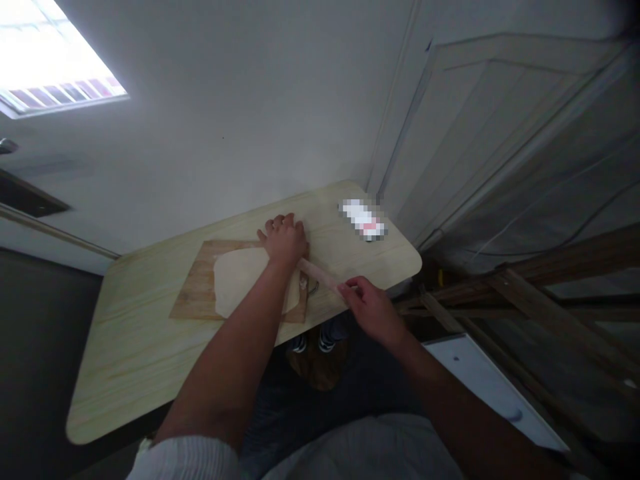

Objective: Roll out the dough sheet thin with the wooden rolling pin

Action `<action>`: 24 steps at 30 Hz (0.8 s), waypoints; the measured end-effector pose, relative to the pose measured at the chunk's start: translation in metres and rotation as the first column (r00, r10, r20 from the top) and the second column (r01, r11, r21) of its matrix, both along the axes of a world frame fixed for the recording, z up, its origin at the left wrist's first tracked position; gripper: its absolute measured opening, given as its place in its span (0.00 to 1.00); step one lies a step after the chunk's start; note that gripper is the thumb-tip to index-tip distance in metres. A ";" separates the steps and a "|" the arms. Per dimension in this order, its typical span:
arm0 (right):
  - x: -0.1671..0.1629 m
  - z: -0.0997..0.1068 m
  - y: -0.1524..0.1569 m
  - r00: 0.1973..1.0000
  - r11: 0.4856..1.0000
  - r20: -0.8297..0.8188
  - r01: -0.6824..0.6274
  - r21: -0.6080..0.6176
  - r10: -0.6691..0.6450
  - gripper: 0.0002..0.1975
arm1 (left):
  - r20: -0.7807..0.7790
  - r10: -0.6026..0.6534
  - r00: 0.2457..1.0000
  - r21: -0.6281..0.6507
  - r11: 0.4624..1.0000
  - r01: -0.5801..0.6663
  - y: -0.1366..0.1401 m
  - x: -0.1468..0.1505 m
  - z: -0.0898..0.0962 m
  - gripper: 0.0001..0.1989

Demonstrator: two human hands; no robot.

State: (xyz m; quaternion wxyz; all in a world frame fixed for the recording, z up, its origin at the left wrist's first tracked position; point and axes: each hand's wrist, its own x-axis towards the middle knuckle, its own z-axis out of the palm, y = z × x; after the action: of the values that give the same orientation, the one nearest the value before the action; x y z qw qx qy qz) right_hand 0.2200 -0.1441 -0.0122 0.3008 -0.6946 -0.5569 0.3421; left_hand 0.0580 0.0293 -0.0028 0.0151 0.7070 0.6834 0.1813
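A flat, pale sheet of dough [237, 280] lies on a wooden cutting board [193, 293]. My left hand [285, 241] rests over the board's far right part, fingers spread and slightly bent, at the dough's edge. A pale, narrow strip [320, 273] runs from beside that hand out past the board's right edge. My right hand [373, 310] is closed on its outer end, thumb and fingers pinched. The strip's inner end is hidden at my left hand, and I cannot tell whether it joins the dough. My left forearm covers part of the sheet.
The board lies on a light wood-patterned table [130, 340] with rounded corners, against a pale wall [240, 147]. A blurred-out white object [363, 219] lies near the table's right end. Wooden beams [550, 307] and a white panel [485, 380] stand to the right.
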 end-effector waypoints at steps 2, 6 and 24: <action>-0.005 0.000 -0.006 0.998 0.998 -0.005 -0.058 -0.002 0.058 0.19 | 0.010 0.008 1.000 0.003 1.000 -0.008 -0.009 -0.009 -0.001 0.23; -0.020 0.001 -0.018 0.988 0.989 0.038 -0.148 -0.021 0.148 0.16 | 0.021 -0.008 1.000 -0.031 0.999 0.009 -0.025 -0.034 -0.002 0.23; -0.002 -0.001 -0.049 0.978 0.999 -0.206 -0.033 0.019 0.036 0.16 | 0.127 -0.254 0.959 0.160 0.959 0.233 -0.087 -0.068 0.003 0.18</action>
State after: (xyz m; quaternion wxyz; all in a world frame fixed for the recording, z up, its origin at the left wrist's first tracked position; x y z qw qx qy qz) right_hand 0.2179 -0.1936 -0.0131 0.3563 -0.6432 -0.5372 0.4131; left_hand -0.0099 -0.0581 0.0004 0.0367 0.7698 0.5734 0.2781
